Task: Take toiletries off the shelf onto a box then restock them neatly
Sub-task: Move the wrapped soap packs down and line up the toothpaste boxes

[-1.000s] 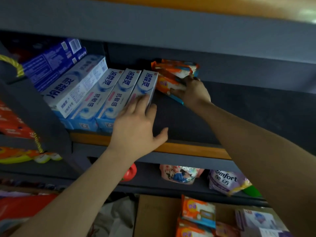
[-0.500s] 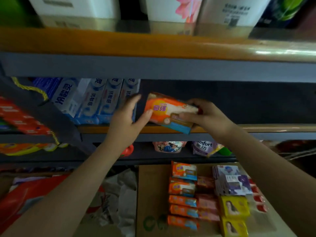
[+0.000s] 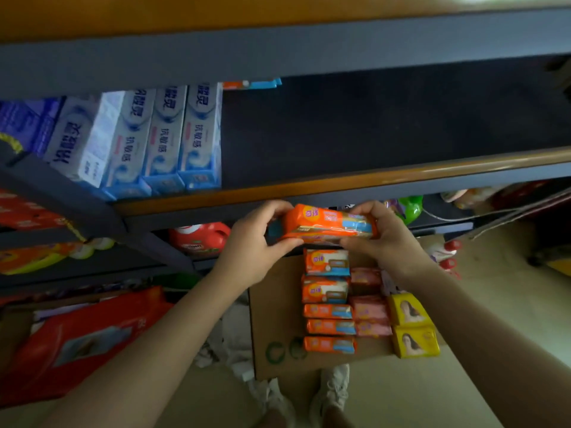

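Head view: we hold the orange soap pack [image 3: 329,224] by its two ends, left hand [image 3: 256,242] and right hand [image 3: 386,239] each curled around one, likely to keep it level on its way down to the cardboard box [image 3: 278,319]. It hangs just below the shelf [image 3: 340,177] edge, above the soap rows [image 3: 327,307] on the box. Toothpaste boxes [image 3: 160,134] remain shelved at left; yellow packs [image 3: 412,329] crowd the box's right side, so free space looks tight.

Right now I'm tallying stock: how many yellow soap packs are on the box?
2: one yellow pack at the cardboard box's right edge, another just nearer me. Others may hide under my right arm.
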The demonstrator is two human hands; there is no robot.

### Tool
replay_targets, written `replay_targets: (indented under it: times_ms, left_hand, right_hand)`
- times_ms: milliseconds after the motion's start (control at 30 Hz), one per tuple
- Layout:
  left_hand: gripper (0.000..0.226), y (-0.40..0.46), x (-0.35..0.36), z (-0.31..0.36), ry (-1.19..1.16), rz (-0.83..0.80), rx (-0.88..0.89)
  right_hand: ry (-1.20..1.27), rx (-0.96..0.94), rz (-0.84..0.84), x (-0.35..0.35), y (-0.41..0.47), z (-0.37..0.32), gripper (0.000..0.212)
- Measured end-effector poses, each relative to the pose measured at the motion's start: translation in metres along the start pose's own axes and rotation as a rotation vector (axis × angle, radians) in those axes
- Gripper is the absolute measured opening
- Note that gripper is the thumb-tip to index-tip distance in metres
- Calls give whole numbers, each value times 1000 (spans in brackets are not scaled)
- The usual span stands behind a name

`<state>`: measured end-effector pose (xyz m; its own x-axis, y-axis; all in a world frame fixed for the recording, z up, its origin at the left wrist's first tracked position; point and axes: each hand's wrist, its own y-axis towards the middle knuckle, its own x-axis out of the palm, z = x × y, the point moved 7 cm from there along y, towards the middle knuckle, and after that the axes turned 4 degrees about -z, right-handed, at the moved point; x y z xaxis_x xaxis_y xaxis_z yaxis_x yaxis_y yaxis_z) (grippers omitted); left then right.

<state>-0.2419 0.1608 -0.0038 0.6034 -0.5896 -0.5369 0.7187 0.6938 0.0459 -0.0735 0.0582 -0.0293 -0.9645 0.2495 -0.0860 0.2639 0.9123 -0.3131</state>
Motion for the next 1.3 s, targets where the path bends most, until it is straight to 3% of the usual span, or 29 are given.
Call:
replay_targets:
  times_ms: [133,300,433,567,667,733,833,933,1100,1200,1300]
  left_hand:
    - [37,1,28,-15,-148,-37,-84]
    - [7,-7,80,-43,-697,-76,-559]
    - [20,-27,126,-60,-851,-172,-967]
    - [33,-53,161,-62,-789,-429,-1153]
    - [42,-65,176,-61,-668,-563,-1187]
    - [44,-68,180,-64,-617,-545,-1205]
    - [38,-70,183,-71,-610,-463,-1200]
    - [23,-67,185,-72,-560,-464,-1077]
    - [21,-71,191,-77,-452,-391,-963]
    - [20,-73,179,-91,-312,-239,-969]
    - [16,-73,165,-108,-217,-204,-928]
  right_hand:
    - [-31,7,36,-12,-8,10,35]
    - [41,103,67,-23,-19,18,21]
    - [38,289,26,-27,-28,33,29]
    - [39,524,-108,-30,-34,56,33]
    - [-95,641,-213,-36,-37,76,47]
    - [-89,703,-208,-44,-39,96,51]
    - [139,785,-113,-54,-46,130,32]
    - [335,780,-98,-53,-54,155,23]
    - [-31,665,-262,-40,-48,182,32]
    - [-245,579,-261,-37,-27,205,37]
    - [-233,582,-192,-38,-8,233,39]
